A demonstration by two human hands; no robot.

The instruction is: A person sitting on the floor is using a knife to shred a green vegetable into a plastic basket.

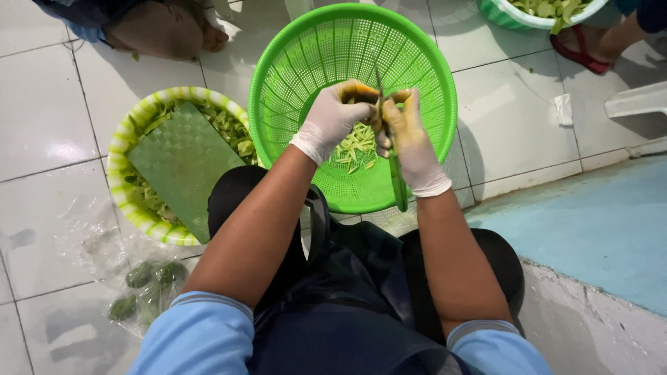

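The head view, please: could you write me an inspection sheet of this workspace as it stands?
Surface: white tiled floor, stained in places; blue raised ledge at right.
Job's things: green perforated basket holding pale green cut strips; green-handled knife.
Clutter: striped bowl of green peelings with a green board in it; clear bag of green fruit.
Grippers: left hand and right hand, gloved, meet over the basket; the right holds the knife.
Cables: nothing seen.
Surroundings: another person's foot; a red sandal; a second bowl of cuttings.
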